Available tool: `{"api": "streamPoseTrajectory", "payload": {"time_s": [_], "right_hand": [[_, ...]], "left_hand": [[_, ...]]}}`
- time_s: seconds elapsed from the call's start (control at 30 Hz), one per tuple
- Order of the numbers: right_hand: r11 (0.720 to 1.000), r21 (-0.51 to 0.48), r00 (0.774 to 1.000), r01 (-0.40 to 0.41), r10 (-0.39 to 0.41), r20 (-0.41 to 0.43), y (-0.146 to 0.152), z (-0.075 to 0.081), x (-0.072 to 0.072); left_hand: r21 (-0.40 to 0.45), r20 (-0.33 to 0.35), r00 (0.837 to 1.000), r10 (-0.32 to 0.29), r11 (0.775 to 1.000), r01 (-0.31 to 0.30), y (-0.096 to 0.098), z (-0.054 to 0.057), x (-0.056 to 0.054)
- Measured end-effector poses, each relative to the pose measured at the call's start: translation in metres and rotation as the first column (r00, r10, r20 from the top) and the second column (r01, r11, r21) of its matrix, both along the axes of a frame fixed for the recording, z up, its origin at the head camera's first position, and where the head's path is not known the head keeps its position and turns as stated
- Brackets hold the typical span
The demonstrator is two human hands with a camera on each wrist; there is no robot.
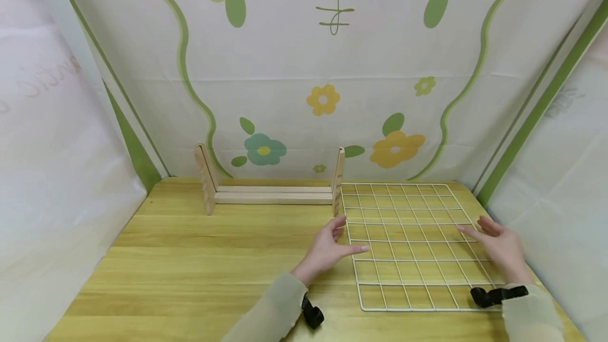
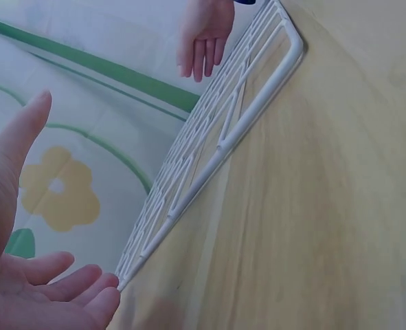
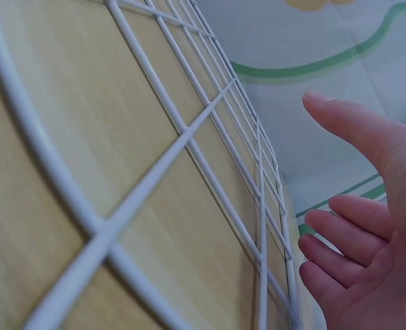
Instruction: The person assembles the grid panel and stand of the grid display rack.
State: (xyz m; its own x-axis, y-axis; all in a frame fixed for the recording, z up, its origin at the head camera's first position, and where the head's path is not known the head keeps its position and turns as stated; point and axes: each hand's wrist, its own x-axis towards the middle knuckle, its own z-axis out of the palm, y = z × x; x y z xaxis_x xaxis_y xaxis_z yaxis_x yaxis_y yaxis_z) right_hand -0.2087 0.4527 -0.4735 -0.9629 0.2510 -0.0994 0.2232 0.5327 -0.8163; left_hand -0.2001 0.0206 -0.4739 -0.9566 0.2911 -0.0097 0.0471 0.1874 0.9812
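A white wire grid panel [image 1: 417, 260] lies flat on the wooden table, toward the right. My left hand [image 1: 324, 251] is at the panel's left edge, its thumb stretched over the wires; the left wrist view shows thumb and fingers [image 2: 72, 285] spread apart with nothing between them. At the opposite edge is my right hand [image 1: 504, 251], thumb pointing inward. Seen from the right wrist, its relaxed fingers [image 3: 347, 237] stand beside the wire grid [image 3: 187, 132] and hold nothing. Whether any fingertip touches the wire cannot be told.
A light wooden rack [image 1: 274, 197] with two upright ends and crossbars stands at the back of the table [image 1: 214, 263], its right upright close to the panel's back left corner. A flower-printed cloth [image 1: 285, 67] hangs behind, with more cloth at both sides.
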Motion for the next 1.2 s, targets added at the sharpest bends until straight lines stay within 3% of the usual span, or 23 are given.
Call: {"api": "streamPoseTrajectory", "payload": {"time_s": [0.33, 0.8, 1.2], "right_hand": [[1.0, -0.004, 0.999, 0.01, -0.009, 0.035, 0.003, 0.0, -0.002], [0.998, -0.045, 0.998, 0.04, -0.038, 0.052, 0.0, -0.003, -0.002], [0.997, -0.057, 0.998, 0.047, -0.044, 0.044, -0.003, -0.006, -0.001]], "left_hand": [[0.036, 0.033, 0.999, -0.016, 0.999, 0.015, 0.006, -0.006, -0.002], [0.079, 0.082, 0.997, -0.015, 0.997, 0.008, 0.013, -0.006, -0.001], [0.226, 0.156, 0.988, 0.003, 0.973, -0.039, 0.009, -0.01, -0.011]]}}
